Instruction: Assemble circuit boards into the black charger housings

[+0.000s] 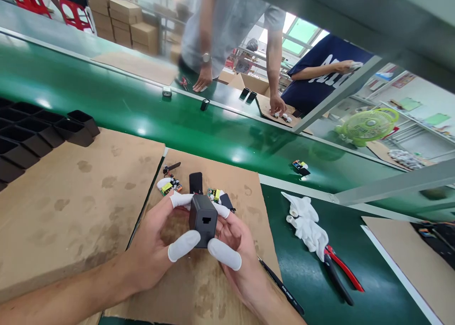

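- The black housing [203, 207] is held above the cardboard [159, 299], its slotted end facing the wearer.
- The left hand [152, 235] and right hand [241, 242] pinch it from both sides, thumbs nearer the wearer, other fingers farther round (white cots cover several tips); a light, even squeeze seems best for steadiness.
- Thumbs below the slot [206, 220] leave it visible, a sensible grip.
- Circuit boards [215, 194] lie just beyond; lowering the hands there would risk knocking them.
- Tweezers [282, 287] lie beside the right forearm, so that wrist needs care.
- Pliers [343, 273] rest farther right on the bench [369, 258].

Grn bench [384, 296], cdbd sheets [99, 211], pliers [345, 270], tweezers [283, 287]
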The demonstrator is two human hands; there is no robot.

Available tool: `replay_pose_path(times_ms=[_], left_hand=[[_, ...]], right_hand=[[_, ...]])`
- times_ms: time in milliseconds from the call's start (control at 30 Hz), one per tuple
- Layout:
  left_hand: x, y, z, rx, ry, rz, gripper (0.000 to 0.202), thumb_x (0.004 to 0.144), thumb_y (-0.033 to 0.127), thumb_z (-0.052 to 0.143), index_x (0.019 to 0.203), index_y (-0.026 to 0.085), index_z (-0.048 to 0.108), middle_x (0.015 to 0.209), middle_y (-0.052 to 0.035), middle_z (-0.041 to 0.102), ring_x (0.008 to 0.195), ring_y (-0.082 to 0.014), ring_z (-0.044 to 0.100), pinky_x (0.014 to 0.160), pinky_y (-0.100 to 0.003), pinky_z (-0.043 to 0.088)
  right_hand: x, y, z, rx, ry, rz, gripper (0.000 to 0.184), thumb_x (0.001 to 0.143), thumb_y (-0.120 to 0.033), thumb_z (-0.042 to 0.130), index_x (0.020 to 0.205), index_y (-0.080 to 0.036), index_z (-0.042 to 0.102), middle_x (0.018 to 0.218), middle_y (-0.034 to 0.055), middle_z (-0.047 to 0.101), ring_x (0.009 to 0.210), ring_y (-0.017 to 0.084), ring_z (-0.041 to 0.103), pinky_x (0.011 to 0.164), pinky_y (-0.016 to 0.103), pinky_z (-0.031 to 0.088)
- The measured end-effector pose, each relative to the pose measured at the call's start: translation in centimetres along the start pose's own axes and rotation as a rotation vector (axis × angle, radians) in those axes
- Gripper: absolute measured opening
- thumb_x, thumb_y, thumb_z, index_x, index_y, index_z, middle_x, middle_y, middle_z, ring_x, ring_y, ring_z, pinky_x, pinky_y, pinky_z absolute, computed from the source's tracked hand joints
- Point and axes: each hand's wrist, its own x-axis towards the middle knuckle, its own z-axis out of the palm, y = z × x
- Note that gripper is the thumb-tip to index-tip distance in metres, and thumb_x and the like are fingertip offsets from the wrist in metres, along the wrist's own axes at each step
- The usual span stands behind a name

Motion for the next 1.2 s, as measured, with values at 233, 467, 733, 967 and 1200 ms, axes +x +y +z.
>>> replay_pose_path(times_ms=[233,467,733,967,1200], left_hand=[[-0.1,-0.2,0.4,-0.133,0.009,-0.192,0.049,0.094,0.059,0.09,0.124,0.021,0.08,0.123,-0.0135,0.087,0.113,-0.0347,0.084,0.109,-0.05,0.068],[0.2,0.3,0.7,-0.193,0.036,-0.275,0.046,0.088,0.052,0.097,0.118,0.021,0.079,0.122,-0.0123,0.087,0.113,-0.0335,0.083,0.106,-0.047,0.069],[0.1,0.4,1.0,-0.264,0.105,-0.305,0.05,0.08,0.045,0.104,0.115,0.018,0.081,0.116,-0.0116,0.087,0.105,-0.0277,0.083,0.098,-0.035,0.07],[0.3,0.7,1.0,-0.29,0.137,-0.295,0.055,0.067,0.034,0.111,0.111,0.019,0.082,0.108,-0.0094,0.087,0.101,-0.0271,0.083,0.094,-0.033,0.071],[0.5,-0.4,1.0,-0.4,0.096,-0.335,0.058,0.076,0.051,0.107,0.117,0.018,0.082,0.108,-0.0116,0.088,0.1,-0.0275,0.085,0.096,-0.036,0.071]], right_hand=[[0.1,0.2,-0.8,-0.082,0.101,-0.001,0.071,0.067,-0.05,0.113,0.13,-0.031,0.085,0.123,0.0094,0.086,0.117,0.034,0.081,0.113,0.053,0.065],[0.3,0.1,-0.5,-0.058,0.116,0.007,0.072,0.063,-0.048,0.114,0.125,-0.029,0.085,0.126,0.0095,0.085,0.118,0.035,0.079,0.116,0.052,0.062],[0.2,-0.2,-0.4,-0.034,0.118,0.009,0.073,0.061,-0.046,0.116,0.124,-0.029,0.084,0.122,0.007,0.085,0.115,0.031,0.077,0.113,0.046,0.06],[0.1,-0.1,-0.3,-0.024,0.088,-0.03,0.07,0.064,-0.046,0.115,0.126,-0.03,0.085,0.125,0.0072,0.085,0.118,0.031,0.078,0.112,0.045,0.061],[0.7,1.3,-0.9,-0.045,0.162,-0.109,0.071,0.064,-0.039,0.116,0.128,-0.032,0.086,0.12,0.0054,0.084,0.108,0.026,0.079,0.104,0.041,0.065]])
